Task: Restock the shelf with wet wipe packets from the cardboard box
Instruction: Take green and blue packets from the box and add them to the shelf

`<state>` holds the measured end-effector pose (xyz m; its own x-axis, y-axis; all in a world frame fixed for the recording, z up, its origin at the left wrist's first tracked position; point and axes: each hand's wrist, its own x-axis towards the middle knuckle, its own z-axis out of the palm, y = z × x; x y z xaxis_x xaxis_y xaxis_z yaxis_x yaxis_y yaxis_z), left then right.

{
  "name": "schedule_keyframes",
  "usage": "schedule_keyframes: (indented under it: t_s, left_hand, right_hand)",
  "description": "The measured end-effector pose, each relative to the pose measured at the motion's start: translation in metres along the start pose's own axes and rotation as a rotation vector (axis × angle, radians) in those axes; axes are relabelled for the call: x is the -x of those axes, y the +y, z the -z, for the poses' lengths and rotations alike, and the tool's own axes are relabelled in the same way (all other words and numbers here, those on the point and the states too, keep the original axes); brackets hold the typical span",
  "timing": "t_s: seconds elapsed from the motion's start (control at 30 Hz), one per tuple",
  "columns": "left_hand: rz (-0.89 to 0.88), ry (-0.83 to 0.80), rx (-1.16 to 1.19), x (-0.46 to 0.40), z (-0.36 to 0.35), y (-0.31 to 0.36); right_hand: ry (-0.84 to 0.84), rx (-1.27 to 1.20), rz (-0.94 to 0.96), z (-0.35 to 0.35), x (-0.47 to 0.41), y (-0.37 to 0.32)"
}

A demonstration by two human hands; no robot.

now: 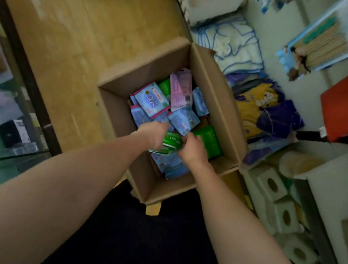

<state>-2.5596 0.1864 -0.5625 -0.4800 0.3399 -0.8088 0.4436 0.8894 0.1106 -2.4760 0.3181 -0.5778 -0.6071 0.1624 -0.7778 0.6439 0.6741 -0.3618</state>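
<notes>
Hands both down inside the open cardboard box [203,72], which sits on the wood floor [75,30] just beside the shelf [312,178]. Left hand [153,134] and right hand [193,150] meet on one green wet wipe packet [172,143]. Left fingers curl over its left edge, right fingers wrap its right side; exact finger spread is blurred, likely a close grip from both. Packet sits between the palms above the loose pile of blue wet wipe packets [150,100]. A pink packet [180,90] lies further back, another green packet [208,141] just right of the right hand.
</notes>
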Motion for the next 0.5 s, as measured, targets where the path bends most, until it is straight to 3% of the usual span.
schedule_keyframes:
  t_s: [0.13,0.5]
  left_hand:
    - [-0.072,0.034,0.057,0.028,0.042,0.016]
    - [-0.413,0.186,-0.073,0.132,0.128,0.095]
  right_hand:
    - [0.077,-0.040,0.017,0.035,0.041,-0.014]
    - [0.439,-0.187,-0.079,0.112,0.194,0.007]
